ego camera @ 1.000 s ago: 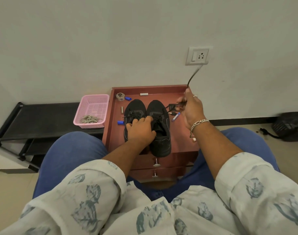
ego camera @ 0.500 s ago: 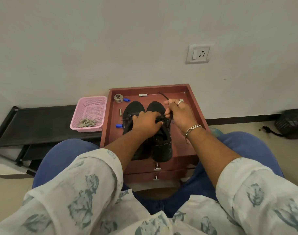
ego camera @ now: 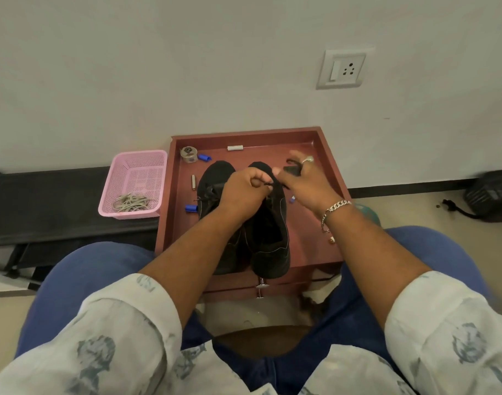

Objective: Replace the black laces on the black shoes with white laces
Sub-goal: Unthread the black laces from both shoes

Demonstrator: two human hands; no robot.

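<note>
Right hand [ego camera: 306, 181] shifted off right shoe [ego camera: 272, 232] since half-second ago, now over tray [ego camera: 326, 155] beside toe, fingers spread, blurred; black lace [ego camera: 292, 170] bunched under them, grasp cannot tell. Left hand [ego camera: 244, 192] curled, pinching lace at right shoe's eyelets. Left shoe [ego camera: 212, 178] alongside, touching. White laces [ego camera: 132, 201] in pink basket [ego camera: 138, 158], left of tray.

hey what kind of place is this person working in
Probably a room at home, not a workshop: a plain wall with a socket, a small red-brown drawer cabinet used as a worktop, and a low black rack holding a pink basket.
</note>
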